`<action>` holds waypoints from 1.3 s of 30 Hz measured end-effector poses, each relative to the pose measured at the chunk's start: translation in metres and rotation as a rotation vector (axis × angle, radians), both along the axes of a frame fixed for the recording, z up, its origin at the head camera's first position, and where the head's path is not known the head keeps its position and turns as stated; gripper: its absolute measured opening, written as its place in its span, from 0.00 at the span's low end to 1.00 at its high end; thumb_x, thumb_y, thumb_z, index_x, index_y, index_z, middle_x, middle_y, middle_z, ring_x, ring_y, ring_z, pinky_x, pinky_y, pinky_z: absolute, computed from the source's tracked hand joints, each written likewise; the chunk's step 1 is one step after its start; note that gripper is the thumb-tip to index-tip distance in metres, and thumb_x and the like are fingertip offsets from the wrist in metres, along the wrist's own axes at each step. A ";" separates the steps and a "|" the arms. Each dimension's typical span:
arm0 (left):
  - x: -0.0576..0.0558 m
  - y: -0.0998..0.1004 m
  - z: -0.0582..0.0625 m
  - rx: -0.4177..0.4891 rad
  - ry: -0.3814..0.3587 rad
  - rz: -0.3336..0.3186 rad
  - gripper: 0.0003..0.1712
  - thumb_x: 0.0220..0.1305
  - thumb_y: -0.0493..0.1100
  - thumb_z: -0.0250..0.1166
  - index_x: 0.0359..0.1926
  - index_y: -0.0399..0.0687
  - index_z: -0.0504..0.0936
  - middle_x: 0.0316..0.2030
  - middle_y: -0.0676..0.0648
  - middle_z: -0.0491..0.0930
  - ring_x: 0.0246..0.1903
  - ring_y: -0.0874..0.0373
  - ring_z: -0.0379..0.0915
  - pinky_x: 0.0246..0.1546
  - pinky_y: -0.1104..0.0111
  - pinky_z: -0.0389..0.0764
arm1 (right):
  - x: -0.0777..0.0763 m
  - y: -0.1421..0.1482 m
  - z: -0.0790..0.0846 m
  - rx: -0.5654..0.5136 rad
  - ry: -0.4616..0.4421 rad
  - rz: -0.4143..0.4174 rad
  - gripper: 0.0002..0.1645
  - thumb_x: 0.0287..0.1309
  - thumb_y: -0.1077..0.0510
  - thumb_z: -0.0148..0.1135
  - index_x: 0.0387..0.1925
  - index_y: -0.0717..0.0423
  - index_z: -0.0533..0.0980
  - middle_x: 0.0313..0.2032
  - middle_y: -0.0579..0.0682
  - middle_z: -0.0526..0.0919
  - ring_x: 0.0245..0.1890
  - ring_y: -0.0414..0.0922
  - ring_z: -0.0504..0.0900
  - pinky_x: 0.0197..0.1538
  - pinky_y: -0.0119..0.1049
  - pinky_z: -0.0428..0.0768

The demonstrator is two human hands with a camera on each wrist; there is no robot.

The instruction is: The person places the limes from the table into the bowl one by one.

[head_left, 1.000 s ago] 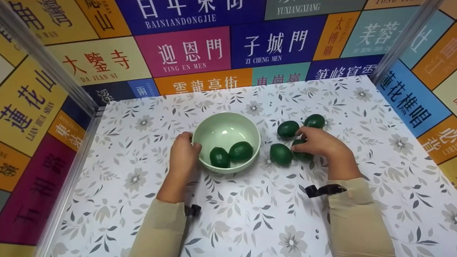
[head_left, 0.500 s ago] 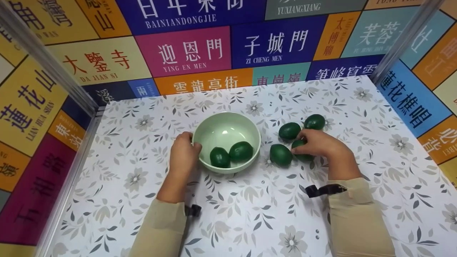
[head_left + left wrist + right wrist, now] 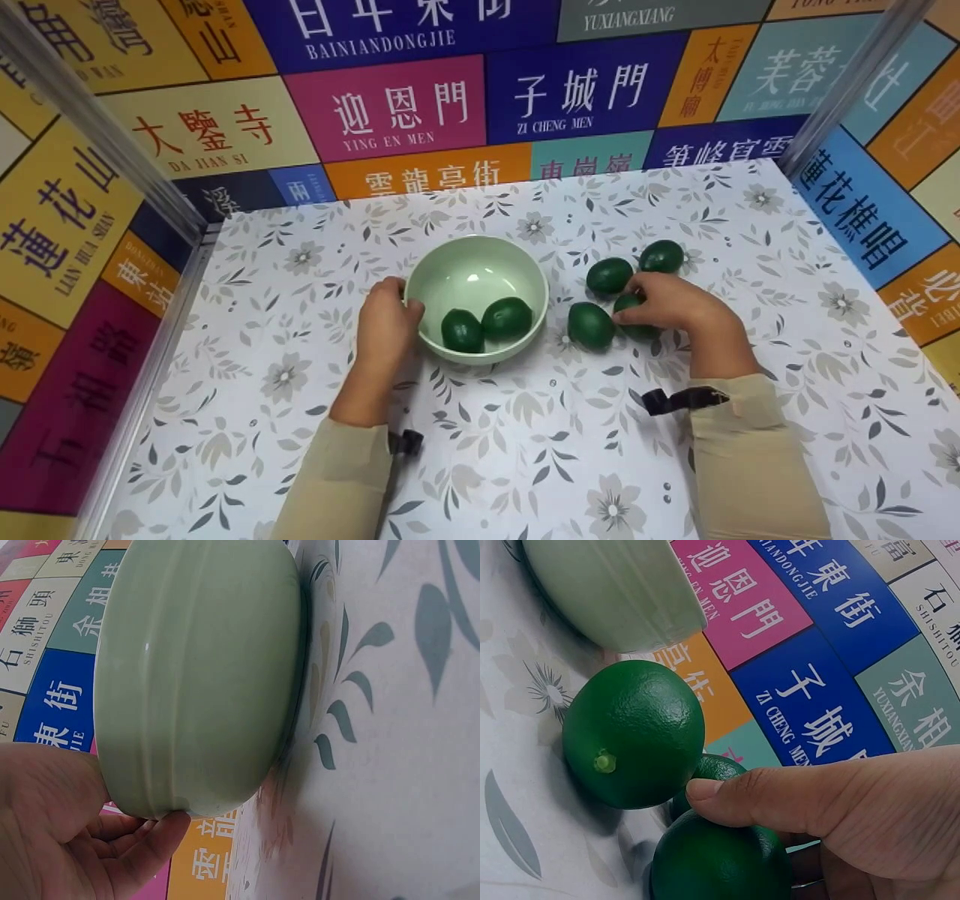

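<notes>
A pale green bowl (image 3: 478, 259) stands on the table with two dark green limes in it, a left one (image 3: 462, 331) and a right one (image 3: 507, 318). My left hand (image 3: 386, 322) grips the bowl's left side at the rim; in the left wrist view its fingers lie against the outer wall (image 3: 202, 675). To the right of the bowl, my right hand (image 3: 675, 304) holds a lime (image 3: 720, 862) between thumb and fingers, partly hidden by the hand. Close by lie a front lime (image 3: 590, 326), a rear lime (image 3: 609, 276) and a far one (image 3: 661, 256).
A white tablecloth (image 3: 495, 465) with grey leaves and flowers covers the table. Panels with coloured name signs (image 3: 386, 105) rise behind it and along both sides, joined by corner posts (image 3: 840, 82). Dark straps (image 3: 686, 400) sit at both cuffs.
The rear lime beside my right fingers has shifted slightly right and nearer, then stayed put. My right fingers have settled on the held lime; the left hand and bowl have not moved.
</notes>
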State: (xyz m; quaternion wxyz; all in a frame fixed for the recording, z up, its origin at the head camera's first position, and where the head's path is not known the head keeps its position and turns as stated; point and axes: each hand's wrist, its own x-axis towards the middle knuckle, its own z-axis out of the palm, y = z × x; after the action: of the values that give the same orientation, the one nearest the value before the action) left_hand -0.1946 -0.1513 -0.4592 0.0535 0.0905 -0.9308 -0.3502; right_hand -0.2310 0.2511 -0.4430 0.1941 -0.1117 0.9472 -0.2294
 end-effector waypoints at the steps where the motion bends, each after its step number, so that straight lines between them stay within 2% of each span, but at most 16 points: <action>1: 0.000 0.000 0.000 0.002 -0.002 0.000 0.19 0.64 0.37 0.62 0.54 0.33 0.80 0.50 0.35 0.83 0.52 0.41 0.80 0.58 0.52 0.78 | 0.000 0.000 0.000 -0.001 0.001 0.001 0.29 0.57 0.43 0.73 0.51 0.59 0.77 0.43 0.56 0.84 0.40 0.50 0.81 0.48 0.52 0.80; 21: -0.001 0.001 0.001 0.003 -0.019 0.006 0.20 0.65 0.37 0.61 0.56 0.33 0.79 0.50 0.36 0.82 0.51 0.42 0.79 0.58 0.52 0.78 | 0.004 -0.001 0.008 0.004 0.012 -0.017 0.26 0.57 0.45 0.73 0.49 0.57 0.76 0.42 0.55 0.84 0.37 0.49 0.81 0.44 0.47 0.79; 26: -0.001 0.001 0.001 -0.008 -0.006 0.008 0.19 0.65 0.37 0.61 0.56 0.33 0.80 0.49 0.36 0.83 0.51 0.42 0.80 0.57 0.53 0.79 | 0.005 -0.001 0.011 -0.004 0.020 -0.012 0.27 0.58 0.45 0.72 0.51 0.58 0.76 0.44 0.56 0.83 0.39 0.49 0.80 0.46 0.49 0.79; 31: -0.002 0.002 0.001 -0.009 -0.028 0.016 0.21 0.65 0.37 0.61 0.57 0.33 0.80 0.51 0.36 0.83 0.53 0.43 0.80 0.59 0.53 0.79 | 0.006 -0.002 0.014 -0.005 0.021 -0.016 0.29 0.59 0.44 0.72 0.54 0.58 0.76 0.46 0.56 0.83 0.41 0.50 0.80 0.49 0.50 0.79; 39: -0.002 0.002 0.000 -0.012 -0.021 0.018 0.20 0.65 0.37 0.62 0.57 0.34 0.80 0.51 0.36 0.83 0.53 0.42 0.80 0.59 0.52 0.79 | 0.007 -0.003 0.016 -0.015 0.053 -0.011 0.29 0.60 0.44 0.71 0.54 0.58 0.76 0.46 0.56 0.83 0.39 0.50 0.80 0.47 0.49 0.79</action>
State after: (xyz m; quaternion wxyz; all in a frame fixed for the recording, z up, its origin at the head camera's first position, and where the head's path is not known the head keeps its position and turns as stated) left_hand -0.1965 -0.1496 -0.4594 0.0476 0.1023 -0.9326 -0.3429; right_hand -0.2240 0.2485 -0.4268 0.1668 -0.1138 0.9509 -0.2344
